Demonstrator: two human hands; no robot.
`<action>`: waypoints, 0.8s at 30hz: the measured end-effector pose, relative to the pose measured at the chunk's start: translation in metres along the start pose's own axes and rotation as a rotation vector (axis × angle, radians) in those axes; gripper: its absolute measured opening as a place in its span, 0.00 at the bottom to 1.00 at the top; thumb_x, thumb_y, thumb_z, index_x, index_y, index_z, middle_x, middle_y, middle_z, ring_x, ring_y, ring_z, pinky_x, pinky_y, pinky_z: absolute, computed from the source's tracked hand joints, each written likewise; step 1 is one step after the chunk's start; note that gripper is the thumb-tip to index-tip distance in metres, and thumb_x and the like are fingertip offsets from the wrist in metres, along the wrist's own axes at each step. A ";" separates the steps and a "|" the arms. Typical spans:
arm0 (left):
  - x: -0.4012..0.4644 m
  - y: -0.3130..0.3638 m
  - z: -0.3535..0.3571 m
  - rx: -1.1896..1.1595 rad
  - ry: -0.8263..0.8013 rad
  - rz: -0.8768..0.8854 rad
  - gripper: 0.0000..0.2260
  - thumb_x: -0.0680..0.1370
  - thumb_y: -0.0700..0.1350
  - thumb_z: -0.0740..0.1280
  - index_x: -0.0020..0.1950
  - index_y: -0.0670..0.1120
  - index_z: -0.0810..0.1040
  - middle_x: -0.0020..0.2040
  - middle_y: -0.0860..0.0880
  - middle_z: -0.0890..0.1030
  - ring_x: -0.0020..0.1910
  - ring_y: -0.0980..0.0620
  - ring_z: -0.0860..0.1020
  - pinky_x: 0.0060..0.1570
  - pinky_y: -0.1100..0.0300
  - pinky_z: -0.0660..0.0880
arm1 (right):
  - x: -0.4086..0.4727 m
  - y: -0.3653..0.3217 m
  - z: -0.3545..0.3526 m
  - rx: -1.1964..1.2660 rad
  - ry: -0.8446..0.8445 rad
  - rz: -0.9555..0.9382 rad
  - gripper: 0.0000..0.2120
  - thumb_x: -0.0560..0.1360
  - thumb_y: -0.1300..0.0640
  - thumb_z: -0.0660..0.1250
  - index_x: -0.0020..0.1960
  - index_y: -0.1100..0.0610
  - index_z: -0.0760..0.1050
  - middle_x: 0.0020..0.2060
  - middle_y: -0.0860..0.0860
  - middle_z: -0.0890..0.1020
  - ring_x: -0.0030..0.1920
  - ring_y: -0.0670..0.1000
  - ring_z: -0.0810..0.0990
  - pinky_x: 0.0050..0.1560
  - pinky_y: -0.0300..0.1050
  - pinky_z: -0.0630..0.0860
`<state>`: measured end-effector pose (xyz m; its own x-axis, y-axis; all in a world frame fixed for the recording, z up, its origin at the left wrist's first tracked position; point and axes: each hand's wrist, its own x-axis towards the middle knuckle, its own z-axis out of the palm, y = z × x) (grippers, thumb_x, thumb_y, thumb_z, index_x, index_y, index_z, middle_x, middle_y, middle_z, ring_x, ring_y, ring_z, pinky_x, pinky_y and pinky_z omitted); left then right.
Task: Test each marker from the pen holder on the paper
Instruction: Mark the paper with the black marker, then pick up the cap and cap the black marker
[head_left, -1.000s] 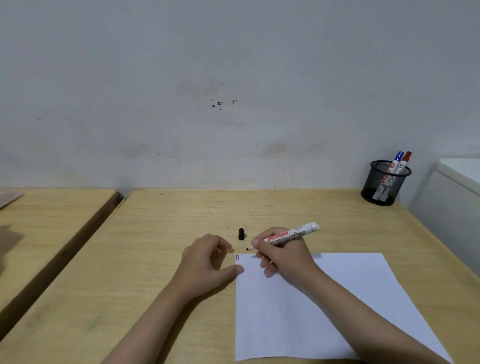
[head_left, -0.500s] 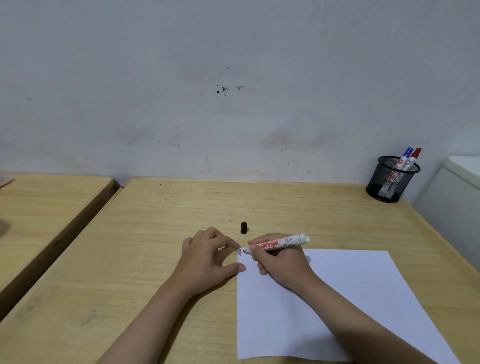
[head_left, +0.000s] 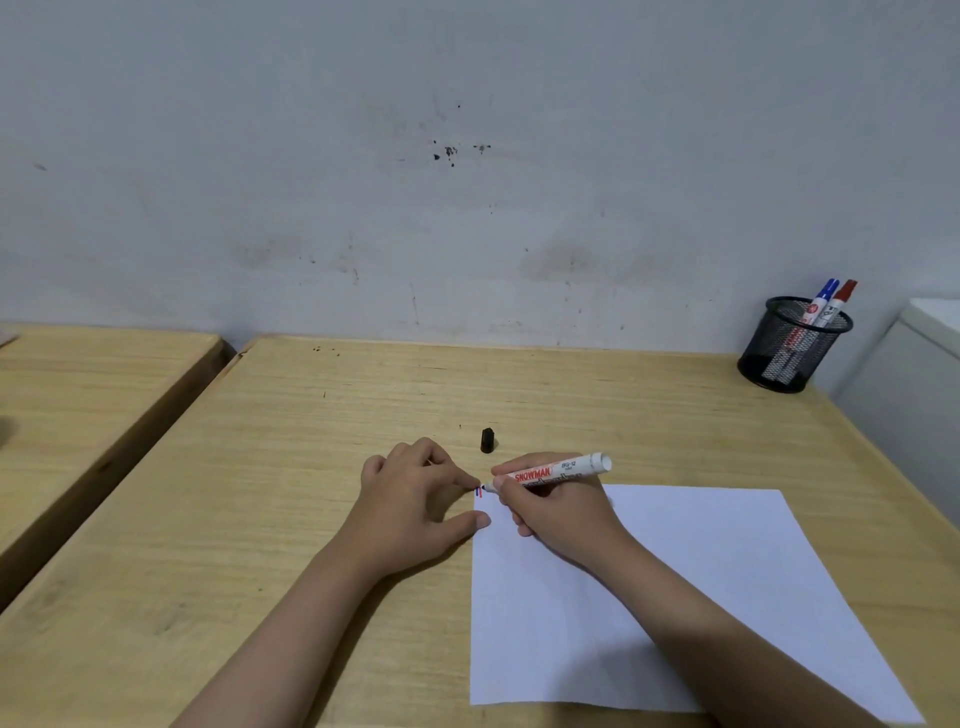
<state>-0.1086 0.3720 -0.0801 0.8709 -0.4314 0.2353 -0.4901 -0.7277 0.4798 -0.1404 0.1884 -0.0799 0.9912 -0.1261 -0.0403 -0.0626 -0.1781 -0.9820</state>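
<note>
The left hand (head_left: 415, 506) lies loosely spread on the worktop (head_left: 260, 493), fingertips pinning the paper (head_left: 675, 597) at its near-left corner. Just beyond the hands stands one black cap (head_left: 487, 440). The right hand (head_left: 558, 512) is clamped on one marker (head_left: 558, 470), its long axis slanting up to the right, tip at two short strokes (head_left: 479, 491). Far right, one holder (head_left: 792, 345) keeps two markers, nearer the right hand.
</note>
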 end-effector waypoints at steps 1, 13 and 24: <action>0.000 0.000 0.000 0.003 -0.001 0.001 0.19 0.64 0.67 0.64 0.51 0.62 0.78 0.49 0.60 0.72 0.51 0.60 0.69 0.53 0.57 0.57 | 0.000 0.000 0.000 -0.006 -0.001 0.002 0.03 0.68 0.56 0.71 0.41 0.53 0.83 0.33 0.56 0.83 0.28 0.50 0.80 0.32 0.44 0.77; 0.000 0.001 0.000 -0.006 0.002 0.003 0.20 0.63 0.68 0.64 0.50 0.62 0.78 0.48 0.60 0.72 0.51 0.60 0.69 0.52 0.57 0.57 | -0.002 -0.005 -0.002 0.004 -0.062 -0.017 0.05 0.70 0.60 0.69 0.36 0.57 0.82 0.30 0.56 0.79 0.27 0.49 0.76 0.30 0.42 0.75; 0.011 0.008 -0.008 0.041 -0.118 -0.038 0.18 0.64 0.65 0.66 0.49 0.59 0.78 0.49 0.58 0.73 0.51 0.57 0.70 0.54 0.55 0.63 | 0.000 -0.008 -0.009 0.318 0.084 0.011 0.06 0.72 0.62 0.70 0.48 0.59 0.78 0.32 0.55 0.82 0.30 0.49 0.78 0.32 0.46 0.79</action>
<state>-0.1026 0.3655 -0.0673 0.8800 -0.4608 0.1154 -0.4598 -0.7651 0.4507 -0.1405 0.1811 -0.0709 0.9768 -0.2083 -0.0493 -0.0210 0.1361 -0.9905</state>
